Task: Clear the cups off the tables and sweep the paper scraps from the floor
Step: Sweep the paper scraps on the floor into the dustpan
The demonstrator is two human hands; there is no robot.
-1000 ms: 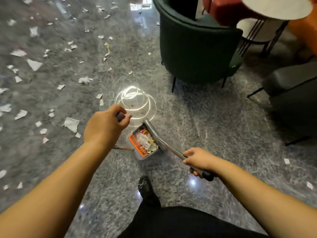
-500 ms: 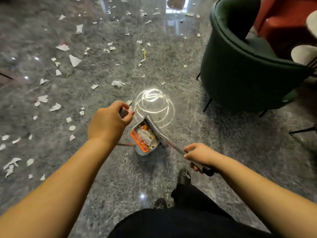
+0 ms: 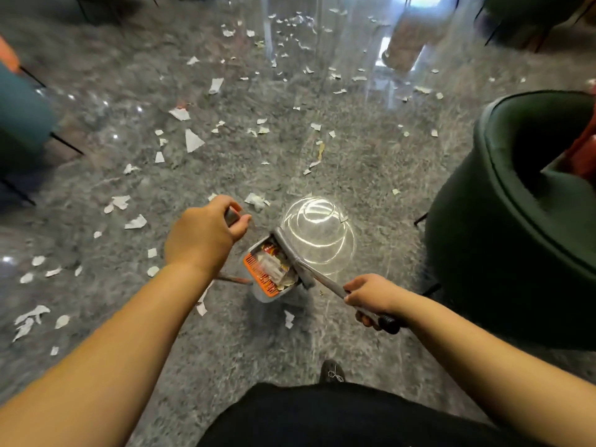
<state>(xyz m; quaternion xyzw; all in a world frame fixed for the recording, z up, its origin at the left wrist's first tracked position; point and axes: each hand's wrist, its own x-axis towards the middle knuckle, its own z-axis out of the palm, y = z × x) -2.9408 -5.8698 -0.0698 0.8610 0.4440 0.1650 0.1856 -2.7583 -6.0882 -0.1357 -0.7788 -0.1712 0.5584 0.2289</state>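
The left hand (image 3: 206, 235) is wrapping its fingers and thumb round the top of a grey broom handle (image 3: 231, 215), most of which is hiding under the forearm; only a thin reddish-brown strip (image 3: 233, 280), probably the broom's lower end, is showing just left of the dustpan. The right hand (image 3: 371, 296) is curling tight round the long grey metal handle with a black end cap (image 3: 388, 323), which is slanting down to the grey plastic dustpan with an orange comb edge (image 3: 277, 269). Holding one tool in each hand is letting the person walk and sweep without stooping.

The dustpan is hanging or resting tipped back, mouth upward, which is likely keeping the wrappers and scraps already inside from spilling. Just beyond the dustpan a bright ring of lamp glare (image 3: 317, 235) is lying on the polished grey stone floor (image 3: 371, 162).

The white torn paper scraps (image 3: 193, 141) are lying scattered left of and well beyond the dustpan, a few just beside it, so most sweeping seems undone. A dark green round-backed armchair (image 3: 503, 240) is standing right of the dustpan. No cups are in view.
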